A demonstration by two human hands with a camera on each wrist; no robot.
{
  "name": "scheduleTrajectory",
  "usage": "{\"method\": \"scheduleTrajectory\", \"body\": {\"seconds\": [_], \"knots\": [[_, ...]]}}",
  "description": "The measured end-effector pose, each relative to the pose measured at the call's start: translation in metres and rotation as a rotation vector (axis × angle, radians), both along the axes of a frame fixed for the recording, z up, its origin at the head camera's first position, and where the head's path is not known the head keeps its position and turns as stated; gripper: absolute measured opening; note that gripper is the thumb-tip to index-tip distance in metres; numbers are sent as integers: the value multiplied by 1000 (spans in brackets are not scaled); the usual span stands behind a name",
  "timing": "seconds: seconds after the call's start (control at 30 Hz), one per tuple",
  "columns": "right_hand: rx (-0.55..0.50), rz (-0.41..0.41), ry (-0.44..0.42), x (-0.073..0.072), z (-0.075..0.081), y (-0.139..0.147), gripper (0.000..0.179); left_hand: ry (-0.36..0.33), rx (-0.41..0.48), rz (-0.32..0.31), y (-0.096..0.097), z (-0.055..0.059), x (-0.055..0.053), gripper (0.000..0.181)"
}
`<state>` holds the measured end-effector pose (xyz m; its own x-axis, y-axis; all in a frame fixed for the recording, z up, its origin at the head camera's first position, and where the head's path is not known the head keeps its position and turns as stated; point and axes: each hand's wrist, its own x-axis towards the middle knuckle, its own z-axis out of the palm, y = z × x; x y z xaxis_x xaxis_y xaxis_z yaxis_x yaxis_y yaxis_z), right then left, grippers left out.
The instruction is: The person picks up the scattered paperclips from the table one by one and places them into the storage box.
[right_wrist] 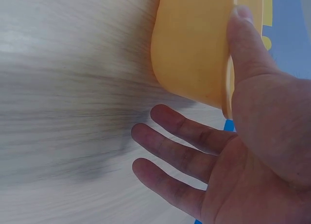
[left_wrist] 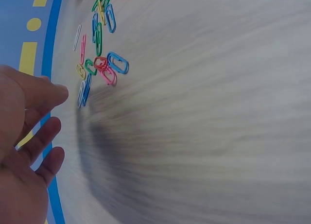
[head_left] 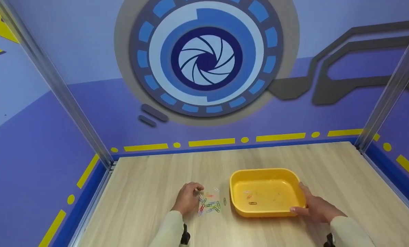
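A loose spread of coloured paper clips (head_left: pixel 211 205) lies on the table between my left hand (head_left: pixel 188 198) and a yellow plastic basin (head_left: pixel 264 212). My left hand hovers at the left edge of the clips with bent, relaxed fingers, and no clip shows in them in the left wrist view. Blue clips (left_wrist: pixel 86 90) lie closest to its fingertips there. My right hand (head_left: pixel 319 207) holds the basin at its right side, thumb over the rim. In the right wrist view three fingers (right_wrist: pixel 177 153) stretch out below the basin wall, apart from it.
Inside the basin lie a dark paper clip (head_left: pixel 252 203) and a reddish one (head_left: pixel 249 196). One green clip (head_left: pixel 225 201) lies alone beside the basin's left wall. Printed panels (head_left: pixel 207 130) with metal corner posts (head_left: pixel 63 92) enclose the wooden table (head_left: pixel 149 178) at the back and sides.
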<state>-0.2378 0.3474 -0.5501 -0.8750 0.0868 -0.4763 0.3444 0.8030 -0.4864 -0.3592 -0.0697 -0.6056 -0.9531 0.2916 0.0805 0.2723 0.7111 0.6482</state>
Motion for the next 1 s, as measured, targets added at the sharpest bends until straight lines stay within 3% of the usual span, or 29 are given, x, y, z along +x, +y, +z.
{"method": "scheduleTrajectory", "body": {"seconds": [0.13,0.73,1.0], "knots": [[1,-7,-2,0,0,-1,127,36,-13,-19,0,-3,0,34],[-7,-10,2,2,1,-2,124,-79,-20,53,0,-7,2,41],[7,-5,1,0,0,-1,126,-17,-50,20,-1,-9,2,35]]}}
